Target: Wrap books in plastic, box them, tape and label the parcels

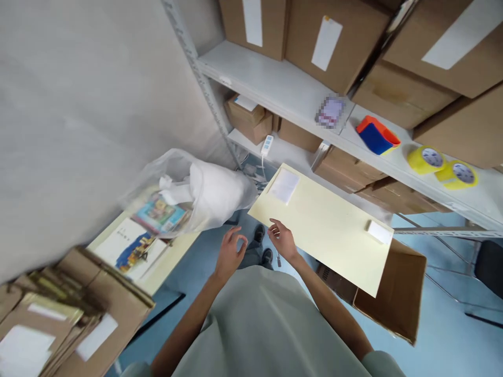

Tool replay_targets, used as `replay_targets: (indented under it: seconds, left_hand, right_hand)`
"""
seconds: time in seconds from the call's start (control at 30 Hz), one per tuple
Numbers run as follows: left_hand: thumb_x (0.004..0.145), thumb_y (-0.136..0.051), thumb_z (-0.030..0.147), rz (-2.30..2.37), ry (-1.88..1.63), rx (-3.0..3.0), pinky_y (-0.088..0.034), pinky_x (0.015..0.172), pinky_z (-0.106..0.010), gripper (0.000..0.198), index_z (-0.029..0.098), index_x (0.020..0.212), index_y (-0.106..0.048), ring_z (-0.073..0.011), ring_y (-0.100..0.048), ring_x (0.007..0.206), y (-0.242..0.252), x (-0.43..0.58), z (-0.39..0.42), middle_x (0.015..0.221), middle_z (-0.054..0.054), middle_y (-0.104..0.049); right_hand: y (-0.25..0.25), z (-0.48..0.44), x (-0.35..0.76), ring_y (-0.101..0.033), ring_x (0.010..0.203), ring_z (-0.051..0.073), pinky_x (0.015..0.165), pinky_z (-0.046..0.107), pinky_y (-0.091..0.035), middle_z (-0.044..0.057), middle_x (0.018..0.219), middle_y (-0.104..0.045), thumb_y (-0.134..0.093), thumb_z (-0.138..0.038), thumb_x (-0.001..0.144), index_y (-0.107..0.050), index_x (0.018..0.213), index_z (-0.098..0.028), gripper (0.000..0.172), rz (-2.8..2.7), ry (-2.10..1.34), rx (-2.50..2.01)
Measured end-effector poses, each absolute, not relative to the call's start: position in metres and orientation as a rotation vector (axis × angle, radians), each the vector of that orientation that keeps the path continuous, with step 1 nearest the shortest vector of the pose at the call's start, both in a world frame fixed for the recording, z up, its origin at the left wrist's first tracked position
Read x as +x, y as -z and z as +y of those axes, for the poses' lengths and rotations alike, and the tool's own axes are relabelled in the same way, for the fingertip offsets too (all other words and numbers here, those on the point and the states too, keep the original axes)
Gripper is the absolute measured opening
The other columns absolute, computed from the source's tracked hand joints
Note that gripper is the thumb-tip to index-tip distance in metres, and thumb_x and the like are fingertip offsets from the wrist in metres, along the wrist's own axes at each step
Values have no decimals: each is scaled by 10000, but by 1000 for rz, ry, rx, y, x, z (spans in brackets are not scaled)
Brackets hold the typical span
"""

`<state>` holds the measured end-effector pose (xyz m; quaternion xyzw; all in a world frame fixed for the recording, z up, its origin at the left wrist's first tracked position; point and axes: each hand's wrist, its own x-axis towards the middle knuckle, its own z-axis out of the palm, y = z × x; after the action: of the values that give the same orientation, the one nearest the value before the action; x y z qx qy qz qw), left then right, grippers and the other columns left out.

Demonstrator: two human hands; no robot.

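My left hand hangs in the air in front of my body, its fingers loosely curved with nothing in them. My right hand is likewise bare, fingers bent and apart, beside the near left edge of a cream tabletop. On that tabletop lie a flat white stack of slips at the far left corner and a small white block, perhaps a stack of cards, at the right end. Left of my hands a clear plastic bag holds a white roll and a colourful picture book or package.
A white book lies on the left table. Flattened cardboard boxes lean at lower left. An open carton stands beneath the right table. The grey shelf carries cartons, yellow tape rolls and a blue-orange item.
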<state>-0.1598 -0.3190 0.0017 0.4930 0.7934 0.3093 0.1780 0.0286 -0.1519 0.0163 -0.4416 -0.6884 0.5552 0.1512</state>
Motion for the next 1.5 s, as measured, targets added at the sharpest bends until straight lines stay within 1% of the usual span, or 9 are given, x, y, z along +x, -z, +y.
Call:
replay_targets:
  seconds: [0.13,0.43,0.73,0.9,0.97,1.1,1.2,1.33,1.5]
  left_hand:
    - [1085,-623,312,2293,-1001,1273,-571,1255,-643,117,267,1028,-715,-376,-616,1547,-13,-146,-357,1505,-150,-724]
    - [1059,-619,217,2405,-1145,1085,-543,1282,-579,122,252,1024,-731,-347,-608,1550,-52,-168,-420,1536,-144,-704]
    - [1061,-619,307,2536,-1243,809,-533,1270,-571,149,247,1083,-753,-348,-653,1474,-45,-246,-579,1525,-155,-714]
    - [1055,-637,362,2695,-1149,702,-480,1325,-588,324,223,1329,-740,-359,-645,1494,-17,-308,-710,1571,-176,-689]
    - [1023,-668,337,2778,-995,614,-429,1359,-614,481,176,1475,-690,-406,-577,1581,-5,-337,-761,1644,-236,-633]
    - [909,-863,428,2799,-598,459,-306,1390,-710,1010,49,1744,-440,-558,-247,1764,19,-392,-836,1871,-378,-257]
    - [819,-948,412,2700,-389,456,-254,1393,-729,1268,-3,1815,-282,-615,-122,1771,34,-421,-862,1881,-434,-77]
    - [801,-928,356,2619,-305,496,-264,1368,-763,1287,7,1834,-245,-652,-127,1753,51,-439,-869,1866,-455,-83]
    - [798,-841,262,2583,-283,562,-361,1329,-744,1139,18,1797,-352,-649,-260,1724,58,-449,-874,1852,-446,-202]
  right_hand:
    - [-19,-190,26,-812,855,216,874,394,-714,51,1085,-852,-702,-350,1005,-727,1441,-264,445,-2006,-1658,-1116]
    - [-42,-242,19,-833,960,274,900,453,-729,106,1105,-863,-713,-500,1004,-767,1390,-247,465,-2142,-1699,-1000]
    - [-38,-341,-69,-819,933,279,897,457,-698,110,1092,-859,-759,-642,960,-791,1295,-245,520,-2229,-1755,-903]
    - [-36,-445,-140,-817,966,275,946,442,-680,105,1090,-856,-777,-656,960,-800,1275,-249,515,-2234,-1901,-788]
    - [-37,-485,-166,-817,963,270,951,434,-675,98,1085,-857,-771,-641,969,-806,1268,-251,493,-2257,-1972,-720]
    - [-42,-550,-205,-818,968,268,958,428,-672,95,1087,-861,-763,-614,980,-824,1234,-244,453,-2319,-2029,-592]
    - [-46,-579,-219,-817,988,270,972,428,-668,94,1093,-863,-764,-616,985,-831,1216,-248,440,-2348,-2017,-585]
    - [-49,-596,-220,-812,1013,273,966,421,-666,91,1101,-866,-759,-629,993,-838,1229,-253,451,-2389,-1975,-635]
    - [-50,-599,-207,-811,969,273,968,433,-662,87,1067,-866,-757,-661,985,-844,1214,-248,480,-2421,-1915,-712]
